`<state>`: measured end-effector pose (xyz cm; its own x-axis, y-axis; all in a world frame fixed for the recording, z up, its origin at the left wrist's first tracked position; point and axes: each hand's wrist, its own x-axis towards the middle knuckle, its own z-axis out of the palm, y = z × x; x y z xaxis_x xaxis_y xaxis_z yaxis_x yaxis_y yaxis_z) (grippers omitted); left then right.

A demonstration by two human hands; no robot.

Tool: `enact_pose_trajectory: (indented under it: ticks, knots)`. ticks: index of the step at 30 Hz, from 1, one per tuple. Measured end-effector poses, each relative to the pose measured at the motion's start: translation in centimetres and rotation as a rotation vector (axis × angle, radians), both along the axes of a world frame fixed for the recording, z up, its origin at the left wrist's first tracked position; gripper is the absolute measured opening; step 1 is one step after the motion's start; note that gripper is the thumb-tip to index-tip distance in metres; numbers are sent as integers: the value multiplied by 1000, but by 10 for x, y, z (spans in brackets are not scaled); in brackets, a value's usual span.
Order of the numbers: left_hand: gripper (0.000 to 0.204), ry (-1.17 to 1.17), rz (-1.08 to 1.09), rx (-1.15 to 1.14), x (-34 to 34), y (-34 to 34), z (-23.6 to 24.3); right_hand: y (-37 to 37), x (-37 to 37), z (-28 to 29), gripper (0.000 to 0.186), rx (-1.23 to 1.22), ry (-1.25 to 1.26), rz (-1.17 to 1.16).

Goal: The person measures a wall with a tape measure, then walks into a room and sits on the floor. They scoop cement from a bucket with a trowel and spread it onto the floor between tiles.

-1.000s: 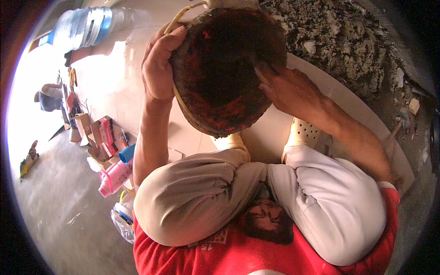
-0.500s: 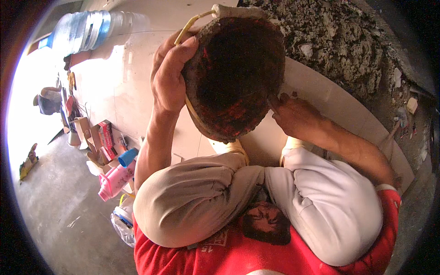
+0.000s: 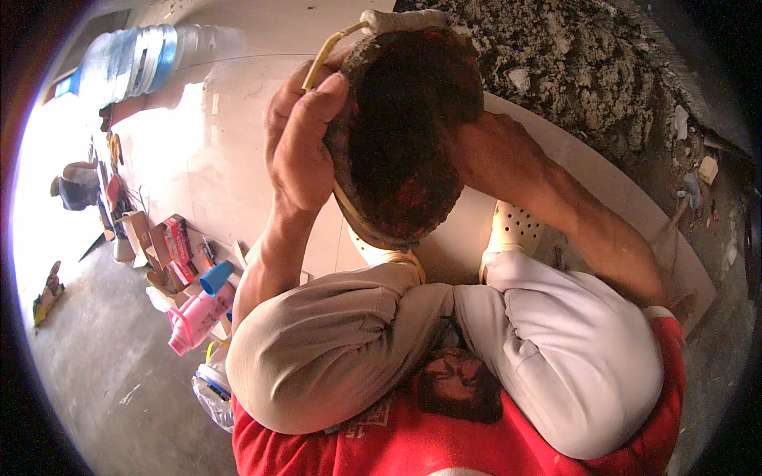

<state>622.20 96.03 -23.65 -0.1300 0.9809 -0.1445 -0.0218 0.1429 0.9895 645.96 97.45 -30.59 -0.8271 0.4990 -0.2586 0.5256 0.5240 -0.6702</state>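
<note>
A round bucket (image 3: 363,59), crusted with dried grey mortar, is held tilted so that its dark opening faces me. My left hand (image 3: 305,147) grips its left side, thumb on the rim. Beside that thumb runs a yellowish wire handle (image 3: 321,59) with a whitish, crusted grip (image 3: 403,21) at the far edge. My right hand (image 3: 488,155) reaches into the opening from the right. Its fingers are lost in the shadow, so whether they hold anything cannot be made out. Dark residue with reddish patches coats the inside.
Wet grey mortar (image 3: 556,71) is heaped at the far right beside pale tile flooring (image 3: 238,159). A large clear water bottle (image 3: 131,63) lies far left. Nearer are cardboard boxes (image 3: 176,250), a blue cup (image 3: 216,278) and a pink jug (image 3: 198,321). My yellow clogs (image 3: 514,226) stand below the bucket.
My right hand has moved from the bucket's lower right rim up and left, into the opening. The bucket has shifted slightly left, with my left hand still on it.
</note>
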Motion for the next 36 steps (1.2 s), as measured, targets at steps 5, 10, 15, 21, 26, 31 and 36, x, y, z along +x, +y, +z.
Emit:
enact_pose_trajectory:
  ticks: [5,10,15,21,26,31,36]
  knots:
    - [37,-130,72,50,11,-7,-3,-10,-3,6,29,3,-110,51]
    - [37,73,1,85,17,-11,-8,-19,24,-15,27,-41,-78,-18]
    - [37,136,188,158,14,-11,-12,-21,13,3,26,9,-182,-13]
    - [39,99,-3,167,19,-14,-14,44,22,18,21,98,-134,60]
    - [47,182,-67,109,12,-22,-8,54,-1,-28,21,35,-172,230]
    - [57,250,-155,261,-15,-22,-9,54,-5,-33,29,-197,-291,250]
    - [59,-182,-13,157,-37,-30,-16,57,-20,-25,36,-80,-87,319]
